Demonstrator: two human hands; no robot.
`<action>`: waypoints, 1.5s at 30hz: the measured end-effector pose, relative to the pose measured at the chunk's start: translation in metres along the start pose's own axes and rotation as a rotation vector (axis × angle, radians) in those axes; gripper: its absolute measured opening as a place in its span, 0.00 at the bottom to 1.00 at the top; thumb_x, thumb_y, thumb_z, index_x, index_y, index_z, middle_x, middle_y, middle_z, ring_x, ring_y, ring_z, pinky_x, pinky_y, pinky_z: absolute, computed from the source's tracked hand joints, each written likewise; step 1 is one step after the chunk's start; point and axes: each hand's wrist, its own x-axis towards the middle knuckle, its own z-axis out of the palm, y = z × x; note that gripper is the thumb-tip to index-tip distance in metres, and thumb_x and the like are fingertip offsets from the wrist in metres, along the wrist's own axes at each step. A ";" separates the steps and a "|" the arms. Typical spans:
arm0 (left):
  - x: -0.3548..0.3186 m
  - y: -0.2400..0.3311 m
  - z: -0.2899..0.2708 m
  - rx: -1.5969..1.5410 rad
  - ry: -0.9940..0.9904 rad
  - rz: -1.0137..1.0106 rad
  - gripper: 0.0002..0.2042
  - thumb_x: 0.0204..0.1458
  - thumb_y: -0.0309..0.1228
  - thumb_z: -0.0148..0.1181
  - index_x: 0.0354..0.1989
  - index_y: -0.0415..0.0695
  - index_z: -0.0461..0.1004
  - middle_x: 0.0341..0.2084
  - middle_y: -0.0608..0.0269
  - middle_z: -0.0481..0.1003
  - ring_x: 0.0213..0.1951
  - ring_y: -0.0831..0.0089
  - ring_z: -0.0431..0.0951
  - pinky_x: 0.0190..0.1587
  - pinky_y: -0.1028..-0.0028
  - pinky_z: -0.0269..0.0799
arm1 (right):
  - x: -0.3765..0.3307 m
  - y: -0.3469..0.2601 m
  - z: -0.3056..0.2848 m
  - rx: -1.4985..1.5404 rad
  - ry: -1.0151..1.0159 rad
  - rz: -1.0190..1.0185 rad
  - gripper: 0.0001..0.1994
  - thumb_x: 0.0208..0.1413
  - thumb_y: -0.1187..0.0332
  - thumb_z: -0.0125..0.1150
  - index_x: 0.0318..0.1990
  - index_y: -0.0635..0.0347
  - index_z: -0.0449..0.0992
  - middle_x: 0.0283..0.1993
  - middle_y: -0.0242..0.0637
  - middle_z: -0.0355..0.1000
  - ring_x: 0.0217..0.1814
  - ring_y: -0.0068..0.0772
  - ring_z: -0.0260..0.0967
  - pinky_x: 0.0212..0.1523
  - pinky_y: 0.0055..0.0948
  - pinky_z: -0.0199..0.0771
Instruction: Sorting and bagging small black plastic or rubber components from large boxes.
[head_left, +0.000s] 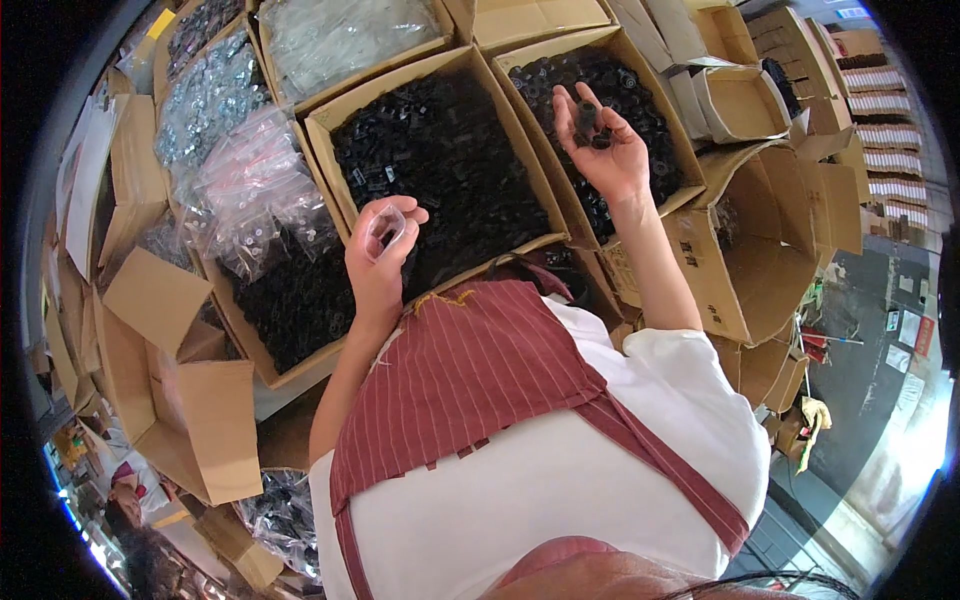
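Note:
My left hand [374,288] grips a small clear plastic bag [386,228] whose mouth is held apart; something dark shows inside or behind it, and I cannot tell which. Beneath it lies a large carton of small black plastic parts [450,150]. My right hand [615,165] is turned palm up, fingers partly curled, with several small round black parts [586,116] resting in it. That hand is above another carton, filled with round black pieces [640,105]. The two hands are well apart.
Pink-edged clear bags [255,170] lie piled on the left carton. Behind stand cartons of clear bags [345,40] and silvery packets [210,105]. An open cardboard box [765,250] sits at the right, another [215,430] at the lower left. Smaller trays [740,105] are stacked at the far right.

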 end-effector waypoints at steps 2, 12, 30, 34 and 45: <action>0.000 -0.001 0.001 0.002 0.011 -0.006 0.11 0.57 0.26 0.60 0.48 0.40 0.75 0.39 0.62 0.79 0.46 0.72 0.78 0.50 0.73 0.68 | -0.003 0.006 0.006 -0.006 -0.021 0.006 0.27 0.64 0.74 0.42 0.71 0.65 0.56 0.76 0.54 0.48 0.77 0.52 0.48 0.73 0.52 0.54; 0.002 0.005 0.003 0.061 -0.009 -0.031 0.11 0.56 0.25 0.59 0.47 0.39 0.75 0.39 0.61 0.77 0.46 0.72 0.77 0.51 0.72 0.69 | -0.011 0.062 0.046 -0.081 -0.100 0.148 0.26 0.62 0.73 0.44 0.68 0.70 0.61 0.72 0.57 0.54 0.75 0.56 0.51 0.74 0.50 0.53; 0.000 -0.004 -0.001 -0.009 0.001 -0.035 0.11 0.57 0.21 0.57 0.48 0.39 0.74 0.41 0.62 0.76 0.46 0.72 0.77 0.51 0.74 0.69 | 0.001 0.116 0.049 -0.233 -0.102 0.382 0.28 0.57 0.78 0.47 0.67 0.69 0.60 0.70 0.56 0.58 0.73 0.54 0.57 0.73 0.49 0.58; 0.000 -0.003 -0.001 0.013 0.004 -0.042 0.11 0.58 0.22 0.57 0.48 0.39 0.74 0.41 0.61 0.76 0.46 0.71 0.77 0.52 0.73 0.69 | 0.001 0.117 0.054 -0.366 -0.060 0.384 0.24 0.65 0.75 0.44 0.68 0.69 0.60 0.69 0.55 0.59 0.72 0.52 0.58 0.71 0.49 0.62; 0.000 -0.008 -0.003 0.033 -0.006 -0.028 0.12 0.58 0.28 0.60 0.50 0.40 0.74 0.39 0.62 0.79 0.42 0.77 0.76 0.43 0.78 0.67 | 0.045 0.018 0.035 -1.206 0.092 -0.096 0.10 0.66 0.62 0.56 0.38 0.59 0.74 0.25 0.24 0.65 0.18 0.15 0.52 0.18 0.19 0.46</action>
